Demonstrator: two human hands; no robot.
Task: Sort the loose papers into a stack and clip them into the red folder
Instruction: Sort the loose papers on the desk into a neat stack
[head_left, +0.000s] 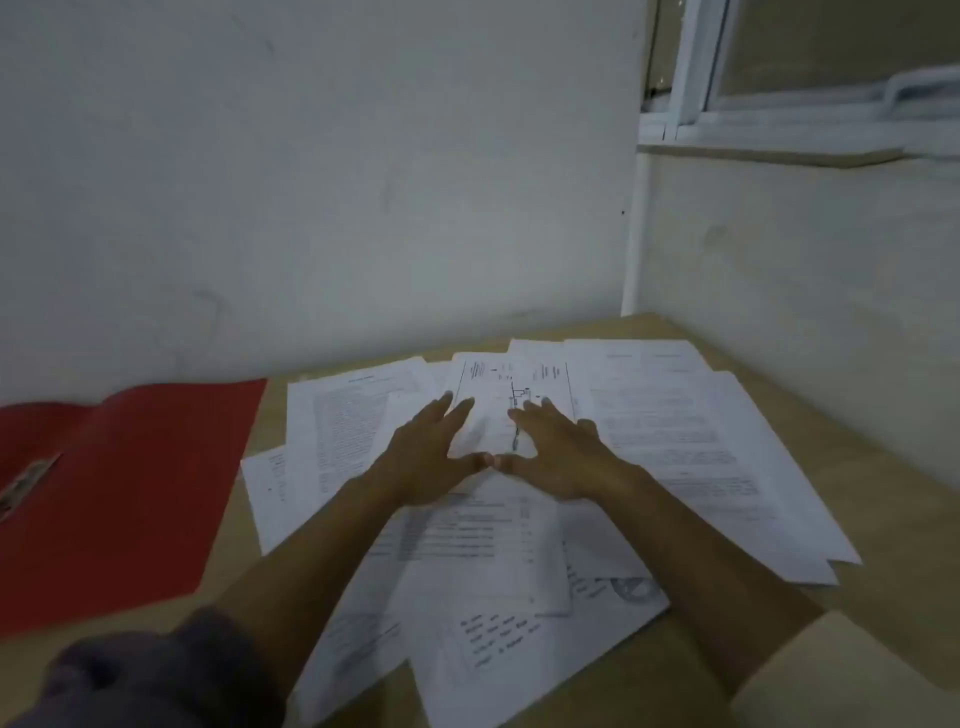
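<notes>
Several loose printed papers (691, 441) lie spread and overlapping across the wooden table (883, 519). My left hand (423, 457) and my right hand (558, 457) rest flat, palms down, on the middle of the pile, with fingers spread and thumb tips nearly touching. Between them shows a sheet with a diagram (506, 395). Neither hand grips a sheet. The red folder (135, 493) lies open flat to the left of the papers, and its metal clip (26, 483) shows near its left side.
A white wall runs along the table's far edge and meets a second wall at the right corner. A window frame (691, 78) sits high at the right. A dark sleeve (156, 675) fills the lower left corner.
</notes>
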